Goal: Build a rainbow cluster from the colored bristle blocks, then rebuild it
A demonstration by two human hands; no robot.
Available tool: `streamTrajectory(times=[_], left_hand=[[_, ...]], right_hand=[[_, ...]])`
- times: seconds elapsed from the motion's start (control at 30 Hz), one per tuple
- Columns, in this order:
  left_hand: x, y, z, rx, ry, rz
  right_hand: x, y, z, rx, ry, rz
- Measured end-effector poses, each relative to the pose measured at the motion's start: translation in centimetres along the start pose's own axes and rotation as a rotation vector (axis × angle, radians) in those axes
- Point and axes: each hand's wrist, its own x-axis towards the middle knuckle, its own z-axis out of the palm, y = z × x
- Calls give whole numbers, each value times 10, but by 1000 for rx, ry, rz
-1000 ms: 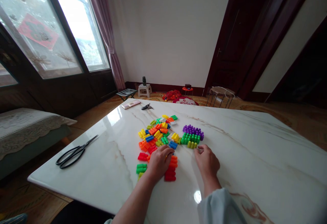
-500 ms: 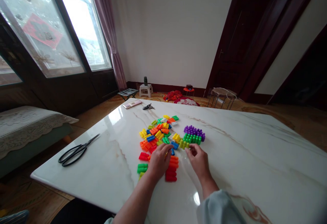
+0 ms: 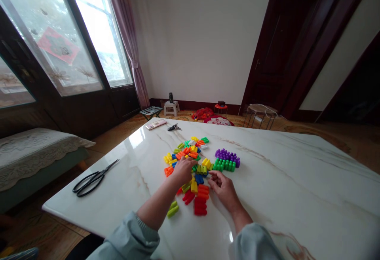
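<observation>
Left hand (image 3: 183,169) over the middle of the loose blocks, palm down, fingers reaching forward; fingertips among the pieces, and whether anything is pinched there I cannot tell. Right hand (image 3: 224,188) low on the near right side of the heap, thumb and fingers bent toward each other; cannot tell if a piece sits between them. Nearest to its fingertips: a blue block (image 3: 199,179), with a lime block (image 3: 202,169) just beyond. Nearer the body, a yellow block (image 3: 194,185) lies lengthwise beside orange blocks (image 3: 203,191); red blocks (image 3: 200,206) just below those. One lime piece (image 3: 172,209) apart at the near left. Past the left hand, the heap runs on in mixed colours, white among them. Right of the heap, beyond the right hand, green blocks (image 3: 224,165) stand in rows of knobs, purple blocks (image 3: 228,156) close along their far side. All on a white, veined counter (image 3: 282,165). Well left, black scissors (image 3: 93,181), tips pointing away from the body. Far edge: phone (image 3: 156,124), keys (image 3: 174,127) just right of it. Beyond, on the floor: white stool (image 3: 171,108) bearing a dark canister (image 3: 171,97), then red cloth (image 3: 202,113), then a wire-legged stool (image 3: 261,111) near the door (image 3: 276,50).
</observation>
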Motion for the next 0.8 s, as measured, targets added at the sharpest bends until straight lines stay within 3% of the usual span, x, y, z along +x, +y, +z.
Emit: streamTrajectory(times=[0.13, 0.3, 0.43, 0.63, 0.8], left_hand=[[10, -7, -4, 46, -36, 3], [14, 3, -2, 145, -41, -82], [13, 8, 6, 176, 14, -129], [3, 0, 20, 175, 159, -186], [0, 3, 23, 162, 129, -233]], right_hand=[[0, 2, 1, -14, 3, -9], [1, 4, 1, -45, 0, -14], [1, 6, 1, -60, 1, -18], [0, 7, 1, -47, -1, -5], [2, 11, 1, -65, -7, -4]])
